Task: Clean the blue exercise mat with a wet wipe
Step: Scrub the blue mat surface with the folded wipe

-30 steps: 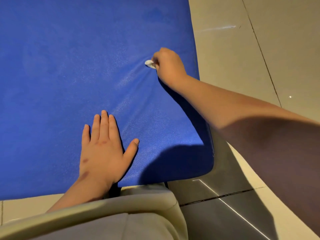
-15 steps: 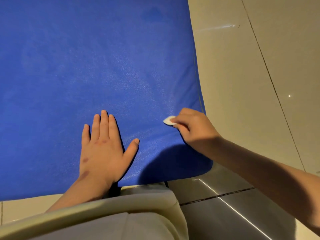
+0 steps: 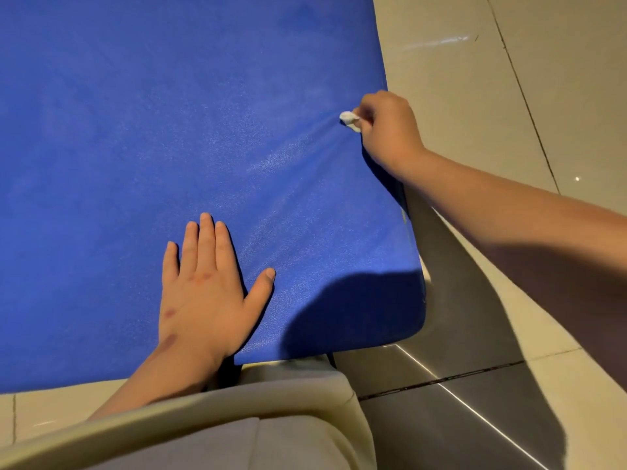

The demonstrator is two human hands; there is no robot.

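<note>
The blue exercise mat [image 3: 142,137] lay flat on the tiled floor [image 3: 441,103] and filled most of the view. Its near right corner was rounded, and its right edge ran up and away toward the top of the frame. The right hand [image 3: 388,128] reached over that edge, about halfway along its visible length, with the fingers curled into a loose fist. Pinched at the fingertips was a small, crumpled white wet wipe [image 3: 349,119]. Only a little of it poked out to the left of the knuckles, and it was pressed onto the mat's surface just inside the edge. Fine creases [image 3: 305,147] in the mat fanned out from the wipe toward the lower left.

The left hand [image 3: 203,293] lay palm down on the mat close to its near edge, fingers straight and close together, thumb spread out to the right. It held nothing and was well apart from the right hand. A few dark reddish marks [image 3: 200,276] showed on the back of it.

A dark shadow [image 3: 353,307] covered the mat's near right corner and ran on over the floor beneath the right forearm. At the bottom of the view, pale beige clothing [image 3: 237,432] on the person's lap or leg lay over the floor just short of the mat. The tiles were glossy cream, with thin dark grout lines [image 3: 441,379] and a whitish streak [image 3: 441,42] near the top right.
</note>
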